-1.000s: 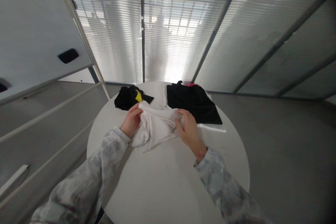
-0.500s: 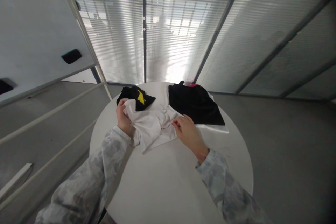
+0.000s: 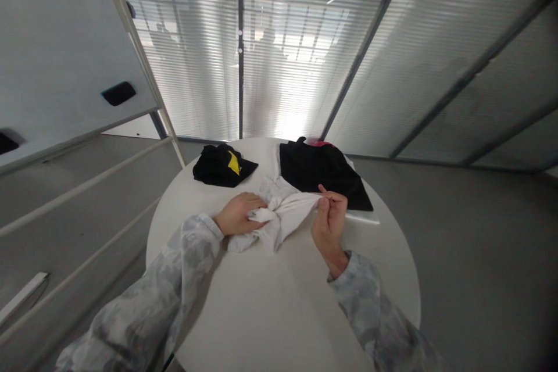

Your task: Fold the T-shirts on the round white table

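Observation:
A crumpled white garment (image 3: 279, 215) lies in the middle of the round white table (image 3: 279, 302). My left hand (image 3: 238, 218) lies on its left part with fingers curled into the cloth. My right hand (image 3: 330, 222) is raised a little and pinches the garment's right edge between thumb and fingers, stretching the fabric between the two hands.
A bunched black garment with a yellow patch (image 3: 222, 165) sits at the table's far left. A folded black garment (image 3: 322, 171) lies far right on a white one, with a bit of pink behind. A whiteboard frame (image 3: 143, 70) stands left; glass walls with blinds lie beyond.
My left hand came down from the garment's far left corner onto its middle. My right hand lifted and pinched the right edge. The cloth bunched up between them.

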Demonstrator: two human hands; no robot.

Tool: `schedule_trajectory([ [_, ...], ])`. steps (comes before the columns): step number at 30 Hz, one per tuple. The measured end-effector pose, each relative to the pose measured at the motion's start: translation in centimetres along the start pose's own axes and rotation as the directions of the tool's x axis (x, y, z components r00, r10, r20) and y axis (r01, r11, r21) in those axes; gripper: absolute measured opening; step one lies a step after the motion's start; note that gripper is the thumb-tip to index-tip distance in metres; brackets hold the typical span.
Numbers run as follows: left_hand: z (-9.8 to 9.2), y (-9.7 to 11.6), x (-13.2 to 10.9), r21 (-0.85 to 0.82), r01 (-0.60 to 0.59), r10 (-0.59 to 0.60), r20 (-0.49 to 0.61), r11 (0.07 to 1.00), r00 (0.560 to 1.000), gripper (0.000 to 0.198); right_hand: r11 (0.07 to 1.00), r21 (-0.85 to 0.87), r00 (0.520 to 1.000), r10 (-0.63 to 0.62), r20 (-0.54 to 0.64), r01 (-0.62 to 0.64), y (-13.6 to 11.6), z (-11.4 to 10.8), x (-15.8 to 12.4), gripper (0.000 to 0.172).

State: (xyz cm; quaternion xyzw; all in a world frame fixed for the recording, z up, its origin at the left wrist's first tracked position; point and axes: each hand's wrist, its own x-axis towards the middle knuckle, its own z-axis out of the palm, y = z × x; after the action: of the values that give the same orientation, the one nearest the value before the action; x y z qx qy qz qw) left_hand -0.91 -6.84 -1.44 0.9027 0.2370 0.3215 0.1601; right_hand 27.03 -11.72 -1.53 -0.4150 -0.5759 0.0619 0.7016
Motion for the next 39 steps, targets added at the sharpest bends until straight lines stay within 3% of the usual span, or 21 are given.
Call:
schedule_trajectory([
  [2,-0.4,0.1,-0.2,0.018,0.038,-0.034,-0.161,0.999,0.986,0.018,1.000,0.024,0.997,0.011,-0.080,-0.009,-0.1,0.0,0.4,0.022],
  [4,-0.8,0.2,-0.6,0.000,0.113,-0.106,-0.365,0.994,0.925,0.014,0.999,0.030,0.989,0.039,-0.140,-0.035,-0.1,0.1,0.7,0.024],
  [6,-1.0,0.2,-0.8,-0.070,0.184,-0.192,-0.547,0.980,0.815,0.014,0.997,0.028,0.982,0.071,-0.176,-0.068,-0.1,0.1,1.0,0.025],
  [9,-1.1,-0.1,-0.6,-0.147,0.257,-0.283,-0.712,0.955,0.642,0.012,0.995,0.012,0.984,0.096,-0.150,-0.095,0.3,0.1,1.1,0.026],
  [11,-1.2,-0.4,-0.3,-0.106,0.286,-0.260,-0.772,0.952,0.579,0.013,0.996,0.003,0.994,0.091,-0.062,-0.091,0.6,0.1,0.8,0.025],
  [12,-1.3,-0.6,-0.2,-0.069,0.283,-0.231,-0.772,0.957,0.592,0.019,0.996,0.000,0.996,0.088,-0.003,-0.088,0.7,0.1,0.6,0.023],
  [13,-1.4,-0.7,-0.1,-0.029,0.265,-0.198,-0.744,0.964,0.638,0.026,0.997,-0.004,0.995,0.083,0.056,-0.083,0.7,0.1,0.4,0.020],
  [14,-1.5,-0.8,-0.1,0.007,0.229,-0.162,-0.683,0.973,0.712,0.032,0.997,-0.009,0.991,0.077,0.111,-0.077,0.7,0.1,0.2,0.017],
  [16,-1.5,-0.8,-0.2,0.058,0.144,-0.099,-0.472,0.988,0.876,0.043,0.998,-0.025,0.976,0.067,0.208,-0.063,0.5,0.1,-0.1,0.012],
  [18,-1.4,-0.6,-0.4,0.095,0.101,-0.076,-0.232,0.990,0.970,0.055,0.998,-0.048,0.951,0.054,0.303,-0.042,0.1,0.2,0.0,0.009],
  [20,-1.1,-0.4,-0.4,0.138,0.105,-0.100,-0.038,0.985,0.994,0.072,0.996,-0.093,0.912,0.037,0.409,0.001,-0.2,0.2,0.2,0.010],
  [22,-0.9,-0.2,-0.2,0.188,0.117,-0.135,0.085,0.975,0.987,0.077,0.984,-0.161,0.866,0.016,0.500,0.074,-0.2,0.3,0.4,0.012],
  [25,-0.7,-0.2,0.0,0.243,0.112,-0.153,0.157,0.964,0.976,0.045,0.954,-0.241,0.820,-0.009,0.572,0.179,0.2,0.5,0.5,0.017],
  [28,-0.7,-0.2,-0.1,0.228,0.112,-0.140,0.109,0.967,0.984,0.025,0.939,-0.270,0.825,-0.025,0.564,0.213,0.6,0.4,0.4,0.026],
  [31,-1.2,0.0,-0.2,0.140,0.160,-0.142,-0.133,0.977,0.981,0.021,0.936,-0.288,0.876,-0.040,0.481,0.201,0.6,0.2,0.3,0.034],
  [33,-2.0,0.4,0.1,0.043,0.207,-0.176,-0.383,0.977,0.907,0.017,0.938,-0.294,0.910,-0.050,0.412,0.184,0.4,0.0,0.3,0.037],
  [35,-3.5,0.7,1.0,-0.032,0.246,-0.215,-0.602,0.969,0.769,0.015,0.941,-0.291,0.928,-0.055,0.369,0.171,0.2,0.0,0.3,0.038],
  [39,-8.5,-0.6,3.9,-0.021,0.347,-0.207,-0.835,0.938,0.510,0.019,0.941,-0.291,0.932,-0.058,0.359,0.171,0.2,0.0,0.3,0.038],
])
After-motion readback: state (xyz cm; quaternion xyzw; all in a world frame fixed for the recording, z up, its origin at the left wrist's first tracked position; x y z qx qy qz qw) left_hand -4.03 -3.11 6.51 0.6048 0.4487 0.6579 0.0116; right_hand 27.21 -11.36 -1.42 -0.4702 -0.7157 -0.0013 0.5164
